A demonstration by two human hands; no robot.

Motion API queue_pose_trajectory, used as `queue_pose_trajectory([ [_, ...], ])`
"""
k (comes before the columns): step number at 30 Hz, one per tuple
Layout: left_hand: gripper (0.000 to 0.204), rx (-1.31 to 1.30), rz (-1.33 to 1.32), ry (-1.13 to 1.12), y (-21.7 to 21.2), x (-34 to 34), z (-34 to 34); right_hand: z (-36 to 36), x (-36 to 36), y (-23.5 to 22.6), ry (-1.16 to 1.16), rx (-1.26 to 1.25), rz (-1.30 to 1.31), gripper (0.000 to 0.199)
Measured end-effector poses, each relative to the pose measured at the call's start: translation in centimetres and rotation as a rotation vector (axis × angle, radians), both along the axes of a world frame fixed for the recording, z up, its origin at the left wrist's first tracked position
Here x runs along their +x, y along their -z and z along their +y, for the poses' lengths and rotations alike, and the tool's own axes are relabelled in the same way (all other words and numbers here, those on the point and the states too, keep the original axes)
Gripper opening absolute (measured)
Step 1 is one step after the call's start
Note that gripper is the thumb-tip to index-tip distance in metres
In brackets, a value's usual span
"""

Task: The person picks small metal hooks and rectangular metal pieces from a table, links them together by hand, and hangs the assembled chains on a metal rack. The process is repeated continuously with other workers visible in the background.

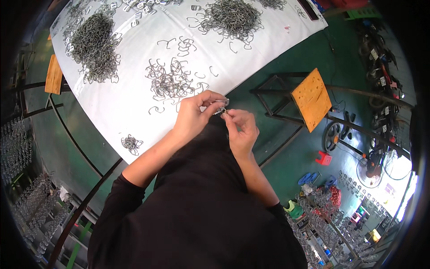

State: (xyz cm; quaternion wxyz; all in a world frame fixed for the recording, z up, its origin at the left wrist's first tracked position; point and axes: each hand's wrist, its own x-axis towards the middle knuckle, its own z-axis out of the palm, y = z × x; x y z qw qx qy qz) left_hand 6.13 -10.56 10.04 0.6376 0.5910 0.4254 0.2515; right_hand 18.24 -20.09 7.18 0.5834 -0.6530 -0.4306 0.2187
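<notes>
My left hand (193, 113) and my right hand (242, 129) meet at the near edge of a white-covered table (130, 107). Both pinch a small bent metal wire piece (221, 110) between their fingertips, with a small flat metal part at its top. Just beyond the hands lies a loose pile of bent wire hooks (169, 81). A small cluster of joined wire pieces (131, 143) lies to the left, by the table edge. My black sleeves cover the forearms below.
Two big heaps of wire hooks (95, 45) (232, 17) lie farther back on the table. A metal-framed stool with an orange wooden seat (311, 98) stands to the right on the green floor. Racks of hanging metal parts (27, 193) line the left.
</notes>
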Motion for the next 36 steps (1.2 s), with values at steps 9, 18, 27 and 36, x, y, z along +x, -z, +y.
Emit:
queue_pose_trajectory([
  [9,0.016,0.346,0.009,-0.027,0.4,0.1,-1.1,0.3,0.3,1.0,-0.042,-0.028,-0.165,0.019],
  [18,0.018,0.329,-0.002,-0.059,1.7,-0.2,-1.8,7.4,5.9,1.8,-0.263,-0.139,-0.216,0.01],
  [27,0.016,0.286,-0.02,-0.078,1.8,0.1,-3.1,30.2,3.7,8.2,-0.768,-0.349,-0.785,0.014],
  [36,0.019,0.356,-0.058,-0.067,2.2,-0.3,-3.3,27.4,4.5,7.9,-0.678,-0.38,-0.61,0.012],
])
